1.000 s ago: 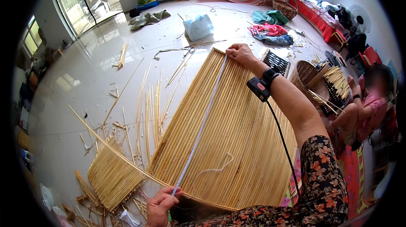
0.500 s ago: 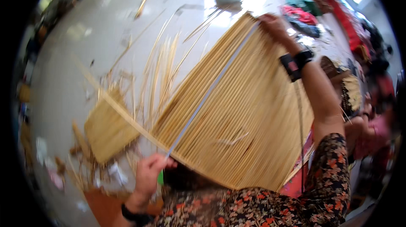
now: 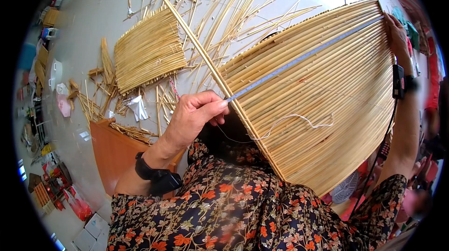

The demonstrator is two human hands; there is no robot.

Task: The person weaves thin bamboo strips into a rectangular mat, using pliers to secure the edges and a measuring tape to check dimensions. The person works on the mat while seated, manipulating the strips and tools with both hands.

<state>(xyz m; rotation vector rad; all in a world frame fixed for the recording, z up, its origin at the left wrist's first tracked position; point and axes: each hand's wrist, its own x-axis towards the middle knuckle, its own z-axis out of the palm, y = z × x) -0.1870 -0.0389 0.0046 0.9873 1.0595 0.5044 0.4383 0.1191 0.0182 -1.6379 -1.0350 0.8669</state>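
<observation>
A large mat of pale reed stalks (image 3: 308, 96) bound side by side spreads before me, tilted toward the right. Across it lies a light blue measuring tape (image 3: 299, 59), pulled straight. My left hand (image 3: 199, 113) pinches the tape's near end between thumb and forefinger, right at the long reed strip (image 3: 199, 45) along the mat's left edge. At the far right edge, my right hand (image 3: 397, 38) is closed over the rim where the tape's other end lies; its fingertips are partly hidden. A loose white thread (image 3: 299, 117) trails over the mat.
A smaller reed mat (image 3: 148, 52) lies on the pale floor to the left. Loose reed stalks (image 3: 229, 12) are scattered beyond it. A brown wooden piece (image 3: 110, 150) stands near my left forearm. A white scrap (image 3: 138, 108) lies among the reed offcuts.
The view has shifted, so the mat now appears farther right, with the smaller mat higher up. Both hands still hold the tape stretched across the large mat.
</observation>
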